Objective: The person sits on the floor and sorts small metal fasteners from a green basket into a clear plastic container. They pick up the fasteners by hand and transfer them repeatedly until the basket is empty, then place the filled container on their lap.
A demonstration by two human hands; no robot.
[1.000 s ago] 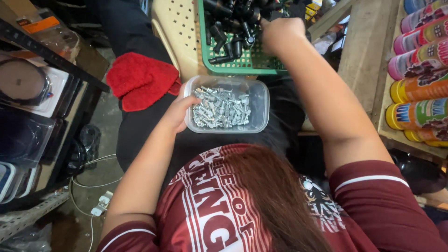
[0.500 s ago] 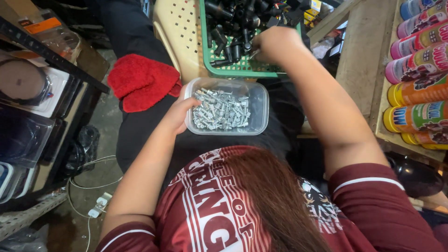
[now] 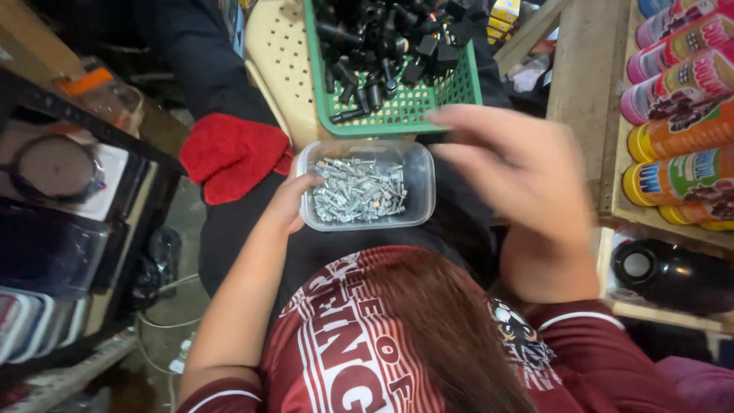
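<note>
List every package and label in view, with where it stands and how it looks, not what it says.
Row of labelled spray cans: lying on the wooden shelf at right; pink, orange, green and yellow cylinders.
Small yellow boxes: top centre, beyond the green plastic basket.
Clear plastic tub of silver screws: on the lap, unlabelled, left hand touching it.

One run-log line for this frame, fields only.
left hand: grips clear tub of silver screws on lap | right hand: raised, blurred, open, beside tub | green basket of black parts beyond
</note>
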